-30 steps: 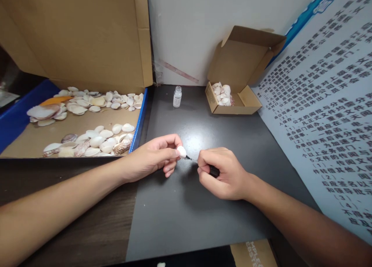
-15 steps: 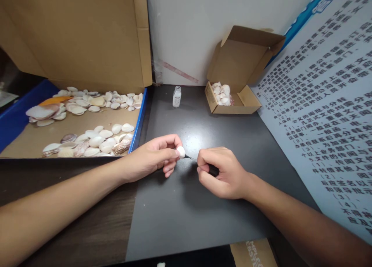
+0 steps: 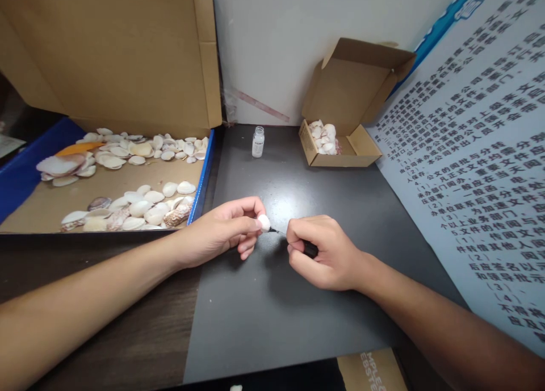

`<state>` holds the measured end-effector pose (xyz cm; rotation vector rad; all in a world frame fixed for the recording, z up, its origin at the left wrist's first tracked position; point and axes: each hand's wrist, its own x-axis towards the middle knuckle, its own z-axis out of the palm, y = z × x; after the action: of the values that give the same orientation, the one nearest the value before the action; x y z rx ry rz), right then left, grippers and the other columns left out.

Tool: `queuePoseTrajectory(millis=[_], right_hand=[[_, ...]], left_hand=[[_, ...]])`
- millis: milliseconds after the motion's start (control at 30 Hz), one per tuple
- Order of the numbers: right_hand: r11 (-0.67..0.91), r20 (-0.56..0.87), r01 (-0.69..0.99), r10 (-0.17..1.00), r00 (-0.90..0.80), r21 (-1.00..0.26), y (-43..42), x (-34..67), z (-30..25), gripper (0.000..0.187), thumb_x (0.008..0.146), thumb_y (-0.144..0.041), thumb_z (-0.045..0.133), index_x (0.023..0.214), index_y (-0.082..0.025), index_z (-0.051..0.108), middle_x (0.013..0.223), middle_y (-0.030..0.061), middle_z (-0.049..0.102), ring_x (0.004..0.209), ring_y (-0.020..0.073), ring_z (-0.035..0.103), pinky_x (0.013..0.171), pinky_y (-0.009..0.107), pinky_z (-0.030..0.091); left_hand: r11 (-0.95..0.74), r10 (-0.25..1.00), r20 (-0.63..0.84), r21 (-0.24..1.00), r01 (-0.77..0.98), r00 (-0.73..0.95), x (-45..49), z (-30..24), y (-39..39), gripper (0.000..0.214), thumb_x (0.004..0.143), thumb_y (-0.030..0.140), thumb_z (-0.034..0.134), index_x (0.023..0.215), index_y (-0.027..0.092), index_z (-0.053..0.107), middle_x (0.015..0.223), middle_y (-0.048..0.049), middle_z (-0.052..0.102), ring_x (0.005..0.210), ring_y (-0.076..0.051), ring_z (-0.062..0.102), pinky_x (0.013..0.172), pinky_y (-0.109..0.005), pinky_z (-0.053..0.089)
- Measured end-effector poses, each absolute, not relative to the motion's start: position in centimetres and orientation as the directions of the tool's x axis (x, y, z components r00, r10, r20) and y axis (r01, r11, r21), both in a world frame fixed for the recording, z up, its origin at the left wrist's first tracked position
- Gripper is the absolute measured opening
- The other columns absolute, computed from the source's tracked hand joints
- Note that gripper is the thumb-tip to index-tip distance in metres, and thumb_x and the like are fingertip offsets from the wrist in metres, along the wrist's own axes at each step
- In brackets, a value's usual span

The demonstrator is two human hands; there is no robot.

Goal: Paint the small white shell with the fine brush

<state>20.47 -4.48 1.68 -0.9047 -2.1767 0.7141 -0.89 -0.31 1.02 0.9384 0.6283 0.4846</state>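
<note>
Pinching a shell point(image 3: 264, 222) in my left hand point(image 3: 221, 232), I hold a brush point(image 3: 293, 240) clamped in my right hand point(image 3: 326, 255), its tip touching the shell.

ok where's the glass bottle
Head view, near centre: the glass bottle stands at the back of the mat, between the blue tray and the small cardboard box.

Matt dark mat point(image 3: 272, 323) — cardboard box point(image 3: 340, 147), probably chalky shell point(image 3: 264, 222).

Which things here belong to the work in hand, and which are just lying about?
In use: small white shell pinched in left hand; thin black tool in right hand, tip at the shell.
Lying about: vial; small box of shells; tray of shells; printed poster.
</note>
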Motion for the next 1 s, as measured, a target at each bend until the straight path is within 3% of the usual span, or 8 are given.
queuePoseTrajectory(millis=[167, 367, 533, 700, 900, 1000], right_hand=[[0.674, 0.471, 0.317, 0.712, -0.522, -0.667, -4.58, 20.39, 1.69, 0.025, 0.067, -0.004, 0.046, 0.066, -0.022, 0.029, 0.057, -0.0073, 0.033, 0.051, 0.0082, 0.026, 0.05, 0.022, 0.024], [0.583, 0.275, 0.49, 0.779, -0.564, -0.648, -4.45, 20.42, 1.61, 0.019, 0.069, -0.008, 0.046, 0.067, -0.022, 0.033, 0.056, -0.0078, 0.033, 0.05, 0.0084, 0.027, 0.049, 0.022, 0.023], [0.66, 0.428, 0.348, 0.72, -0.547, -0.666, -4.59, 20.4, 1.61, 0.022, 0.067, -0.007, 0.045, 0.067, -0.022, 0.03, 0.057, -0.0074, 0.033, 0.051, 0.0087, 0.027, 0.05, 0.022, 0.025], [0.567, 0.266, 0.478, 0.785, -0.559, -0.671, -4.5, 20.4, 1.53, 0.018, 0.07, -0.008, 0.047, 0.068, -0.022, 0.035, 0.056, -0.0081, 0.035, 0.05, 0.0081, 0.029, 0.05, 0.021, 0.025], [0.662, 0.411, 0.321, 0.702, -0.581, -0.677, -4.66, 20.4, 1.57, 0.02, 0.068, -0.006, 0.045, 0.067, -0.022, 0.032, 0.057, -0.0075, 0.033, 0.051, 0.0088, 0.026, 0.05, 0.023, 0.024], [0.642, 0.37, 0.37, 0.723, -0.583, -0.672, -4.57, 20.37, 1.49, 0.02, 0.069, -0.007, 0.046, 0.068, -0.022, 0.033, 0.057, -0.0075, 0.035, 0.051, 0.0084, 0.028, 0.05, 0.022, 0.024]], left_hand=[[0.509, 0.63, -0.272, 0.852, -0.122, 0.728, -0.87, 1.03, -0.34, 0.017, 0.085, 0.018, 0.066, 0.075, 0.016, 0.052, 0.071, 0.004, 0.053, 0.051, -0.005, 0.047, 0.051, -0.02, 0.047], [0.515, 0.63, -0.274, 0.848, -0.127, 0.727, -0.9, 1.03, -0.38, 0.018, 0.085, 0.017, 0.065, 0.073, 0.017, 0.052, 0.067, 0.0046, 0.051, 0.051, -0.006, 0.047, 0.051, -0.02, 0.048], [0.518, 0.631, -0.269, 0.844, -0.137, 0.727, -0.93, 0.85, -0.27, 0.018, 0.085, 0.018, 0.067, 0.073, 0.017, 0.053, 0.07, 0.0037, 0.054, 0.051, -0.006, 0.048, 0.051, -0.02, 0.047], [0.513, 0.631, -0.276, 0.849, -0.124, 0.725, -0.91, 0.97, -0.32, 0.019, 0.084, 0.019, 0.067, 0.073, 0.017, 0.053, 0.067, 0.0049, 0.052, 0.05, -0.006, 0.047, 0.051, -0.02, 0.048], [0.504, 0.636, -0.27, 0.855, -0.124, 0.723, -0.81, 0.97, -0.4, 0.02, 0.083, 0.024, 0.07, 0.075, 0.017, 0.053, 0.067, 0.0053, 0.052, 0.049, -0.006, 0.046, 0.049, -0.021, 0.047], [0.506, 0.635, -0.269, 0.853, -0.126, 0.724, -0.83, 0.95, -0.39, 0.019, 0.084, 0.023, 0.071, 0.076, 0.017, 0.054, 0.064, 0.006, 0.051, 0.049, -0.006, 0.046, 0.05, -0.021, 0.047]])
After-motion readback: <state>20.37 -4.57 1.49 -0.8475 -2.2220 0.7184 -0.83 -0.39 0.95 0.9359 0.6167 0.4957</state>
